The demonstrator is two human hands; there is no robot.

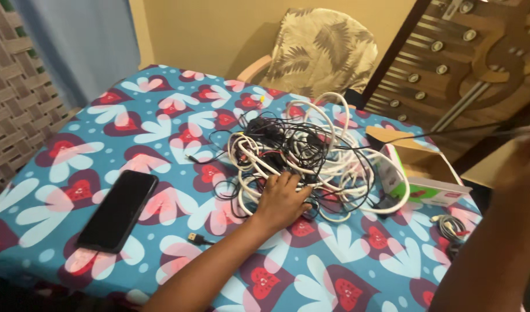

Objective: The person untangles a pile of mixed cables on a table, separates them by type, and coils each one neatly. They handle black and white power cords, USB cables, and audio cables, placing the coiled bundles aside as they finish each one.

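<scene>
The table [103, 115] is covered by a blue cloth printed with red hearts and white petals, and it bears everything under inspection. A patterned chair [323, 52] is set against the far edge, and a carved wooden door [467, 63] is seen at the upper right.

1 large tangle of cables [299, 156], black and white cords wound through one another, is heaped near the middle of the table, toward the far right. An open cardboard box [418, 170] is placed just beside the tangle on its right, its mouth upward, seemingly as a receptacle or source for cords. A black phone [119, 209] is laid face up, well apart from the heap at the near left, apparently kept clear of the work. A small coiled cable [448, 226] lies separately at the right edge, near the box.

The left hand [282, 199] is laid on the near side of the tangle, fingers loosely spread and pressed down among the cords; the posture suggests the heap is being steadied.

The right hand [522, 156] is raised at the right edge and blurred. A thin black cord [450, 132] is drawn taut from the heap toward it; whether it is pinched cannot be told.

1 loose plug end [193, 237] lies by the left forearm.
</scene>
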